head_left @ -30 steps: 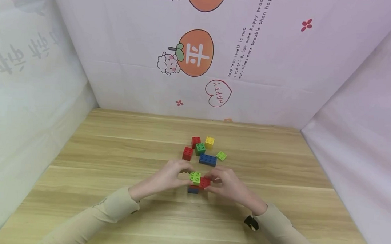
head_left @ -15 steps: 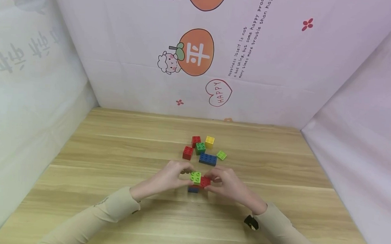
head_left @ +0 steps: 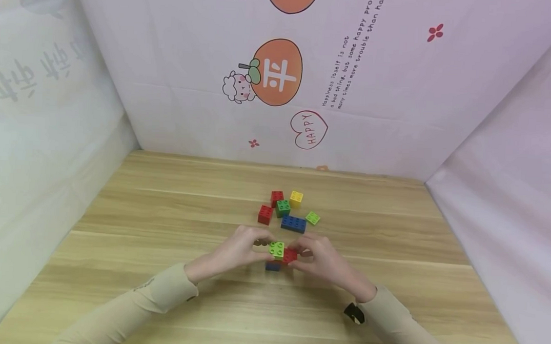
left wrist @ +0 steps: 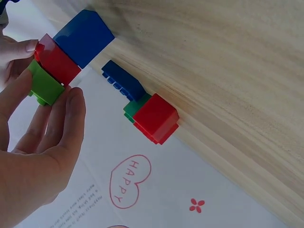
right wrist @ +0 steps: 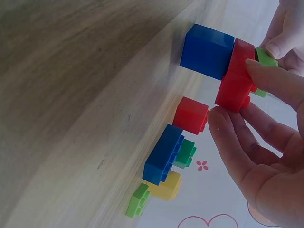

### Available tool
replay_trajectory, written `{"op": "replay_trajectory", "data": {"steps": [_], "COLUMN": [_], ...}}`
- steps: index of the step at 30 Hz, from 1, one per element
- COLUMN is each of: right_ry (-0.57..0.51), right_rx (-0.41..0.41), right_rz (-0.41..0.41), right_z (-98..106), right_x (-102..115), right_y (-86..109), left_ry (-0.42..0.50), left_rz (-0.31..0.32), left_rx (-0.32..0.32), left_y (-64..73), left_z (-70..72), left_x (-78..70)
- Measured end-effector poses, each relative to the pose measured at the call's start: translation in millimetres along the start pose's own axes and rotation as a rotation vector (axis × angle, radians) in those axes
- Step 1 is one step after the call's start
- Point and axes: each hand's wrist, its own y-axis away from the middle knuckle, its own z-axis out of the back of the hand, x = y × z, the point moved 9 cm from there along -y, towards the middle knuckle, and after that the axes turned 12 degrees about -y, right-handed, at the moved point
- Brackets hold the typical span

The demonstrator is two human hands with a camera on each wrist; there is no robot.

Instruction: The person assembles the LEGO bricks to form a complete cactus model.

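Observation:
A small stack of toy building bricks stands between my hands. Lowest is a blue brick (left wrist: 85, 38), over it a red brick (right wrist: 236, 76) that juts out to the right, and on top a light green brick (head_left: 276, 250). From the left, my left hand (head_left: 242, 247) pinches the light green brick between thumb and fingers. On the other side, my right hand (head_left: 322, 261) holds the jutting end of the red brick, thumb on the near side and fingers on the far side. In the head view the blue brick is partly hidden beneath the upper ones.
Beyond the stack lie two loose red bricks (head_left: 265, 214), a green brick (head_left: 282, 208), a yellow brick (head_left: 296, 198), a long blue brick (head_left: 294, 223) and a thin light green brick (head_left: 312, 218). The wooden table (head_left: 172, 208) ends at a printed cloth wall (head_left: 378, 140).
The head view has tilted slightly. Both hands keep their hold on the stack, with hardly any visible movement.

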Motion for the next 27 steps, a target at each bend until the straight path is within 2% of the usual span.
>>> {"op": "replay_trajectory", "data": {"steps": [22, 27], "right_ry": [0.024, 0.037], "right_rx": [-0.003, -0.002], "right_rz": [-0.001, -0.002], "right_z": [1.9, 1.9], "right_x": [1.4, 2.1], "right_y": [-0.2, -0.2], "left_ry": [-0.013, -0.017], "left_rz": [-0.006, 0.009], "left_rx": [0.048, 0.058], "left_y": [-5.8, -6.5], "left_z": [-2.0, -2.4], "left_x": [-4.2, -3.3]}}
